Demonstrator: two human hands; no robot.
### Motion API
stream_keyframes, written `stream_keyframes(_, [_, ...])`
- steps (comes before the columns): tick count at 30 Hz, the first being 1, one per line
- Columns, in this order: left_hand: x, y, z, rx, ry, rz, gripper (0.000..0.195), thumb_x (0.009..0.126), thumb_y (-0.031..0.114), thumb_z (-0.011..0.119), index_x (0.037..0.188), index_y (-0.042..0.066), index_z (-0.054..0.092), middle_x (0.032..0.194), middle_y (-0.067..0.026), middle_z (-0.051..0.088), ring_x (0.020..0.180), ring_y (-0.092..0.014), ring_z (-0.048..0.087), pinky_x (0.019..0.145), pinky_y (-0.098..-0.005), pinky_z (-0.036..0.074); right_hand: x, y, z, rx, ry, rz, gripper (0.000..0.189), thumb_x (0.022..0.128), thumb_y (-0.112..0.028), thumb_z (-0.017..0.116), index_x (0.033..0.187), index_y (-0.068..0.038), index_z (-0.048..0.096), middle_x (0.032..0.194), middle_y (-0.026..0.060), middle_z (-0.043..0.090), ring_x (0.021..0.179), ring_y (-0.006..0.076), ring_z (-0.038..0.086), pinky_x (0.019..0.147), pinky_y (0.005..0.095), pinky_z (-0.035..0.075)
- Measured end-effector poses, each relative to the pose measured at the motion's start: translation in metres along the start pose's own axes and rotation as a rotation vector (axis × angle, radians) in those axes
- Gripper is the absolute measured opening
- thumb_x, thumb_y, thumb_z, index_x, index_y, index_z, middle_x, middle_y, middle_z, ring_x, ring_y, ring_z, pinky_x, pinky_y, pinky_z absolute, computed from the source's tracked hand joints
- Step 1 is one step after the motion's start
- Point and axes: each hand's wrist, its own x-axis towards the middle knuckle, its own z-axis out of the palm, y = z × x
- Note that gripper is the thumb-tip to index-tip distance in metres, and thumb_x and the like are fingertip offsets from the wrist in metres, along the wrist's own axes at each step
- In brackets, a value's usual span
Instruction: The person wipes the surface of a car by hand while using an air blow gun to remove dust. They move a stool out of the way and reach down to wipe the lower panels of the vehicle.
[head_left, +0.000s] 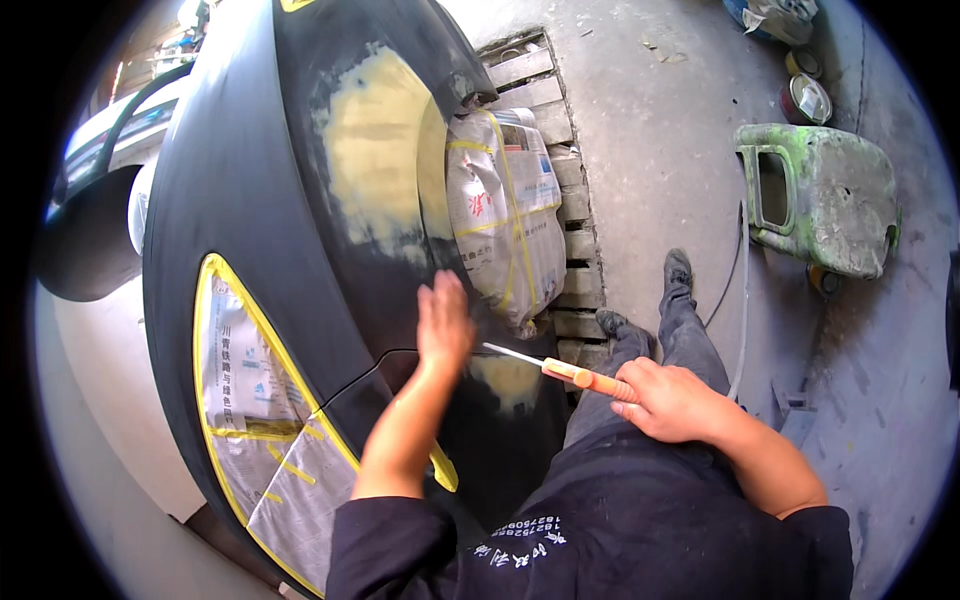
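My right hand (667, 401) grips an orange air blow gun (589, 377) at its ribbed end. The gun's thin metal nozzle (514, 352) points left toward the car body. My left hand (445, 319), blurred, is over the dark rear panel (367, 300) with nothing in it; whether it touches is unclear. Beyond the fingers, a sanded patch of beige body filler (382, 157) spreads around the wheel arch. A smaller filler patch (510, 381) shows on the door just below the nozzle. The wheel (506, 217) is wrapped in newspaper and yellow masking tape.
Newspaper and yellow tape mask the side window (259, 367). A taped door handle (444, 469) sticks out below my left forearm. Slatted floor grating (577, 244) runs beside the wheel. At right are a worn green plastic stool (832, 199), a hose (744, 300) and cans (806, 99).
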Motion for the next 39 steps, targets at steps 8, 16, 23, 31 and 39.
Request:
stream_keyframes(8, [0.057, -0.057, -0.006, -0.154, 0.006, 0.108, 0.078, 0.087, 0.053, 0.059, 0.147, 0.006, 0.044, 0.155, -0.0080, 0.038, 0.148, -0.029, 0.026, 0.122, -0.0518, 0.018, 0.008, 0.027, 0.011, -0.002, 0.033, 0.051, 0.031, 0.095, -0.033, 0.062, 0.110, -0.007, 0.053, 0.101, 0.0193, 0.060, 0.088, 0.0416, 0.064, 0.078, 0.0512, 0.051])
stream_keyframes(16, [0.041, 0.051, 0.009, 0.180, -0.358, 0.243, 0.091, 0.095, 0.063, 0.041, 0.155, -0.003, 0.026, 0.163, -0.0206, 0.024, 0.152, -0.036, 0.017, 0.124, -0.0505, 0.011, 0.024, 0.040, 0.014, -0.004, -0.030, 0.048, 0.035, 0.096, -0.033, 0.060, 0.112, -0.003, 0.053, 0.103, 0.0218, 0.061, 0.090, 0.0418, 0.066, 0.080, 0.0513, 0.053])
stream_keyframes(23, [-0.041, 0.104, 0.061, -0.202, -0.537, 0.607, 0.067, 0.099, 0.036, 0.038, 0.153, -0.003, 0.031, 0.164, -0.0127, 0.026, 0.153, -0.031, 0.019, 0.124, -0.0493, 0.012, 0.017, 0.034, 0.016, 0.023, -0.110, 0.008, 0.035, 0.096, -0.033, 0.060, 0.113, -0.003, 0.054, 0.105, 0.0218, 0.060, 0.092, 0.0423, 0.065, 0.081, 0.0512, 0.053])
stream_keyframes(31, [0.045, -0.168, -0.037, -0.167, 0.093, -0.424, 0.069, 0.099, 0.046, 0.048, 0.153, 0.006, 0.035, 0.165, -0.0090, 0.025, 0.154, -0.025, 0.016, 0.123, -0.0559, 0.009, 0.014, -0.031, -0.022, 0.032, 0.038, -0.123, 0.033, 0.094, -0.031, 0.063, 0.115, -0.007, 0.055, 0.106, 0.0191, 0.059, 0.095, 0.0425, 0.063, 0.081, 0.0502, 0.052])
stream_keyframes(39, [-0.089, -0.093, -0.010, -0.412, 0.229, -0.776, 0.084, 0.094, 0.043, 0.060, 0.157, 0.003, 0.022, 0.165, -0.0188, 0.016, 0.154, -0.036, 0.009, 0.123, -0.0537, 0.008, 0.016, -0.070, -0.047, -0.037, 0.030, -0.126, 0.034, 0.092, -0.030, 0.066, 0.113, -0.005, 0.055, 0.105, 0.0202, 0.061, 0.099, 0.0417, 0.062, 0.085, 0.0482, 0.050])
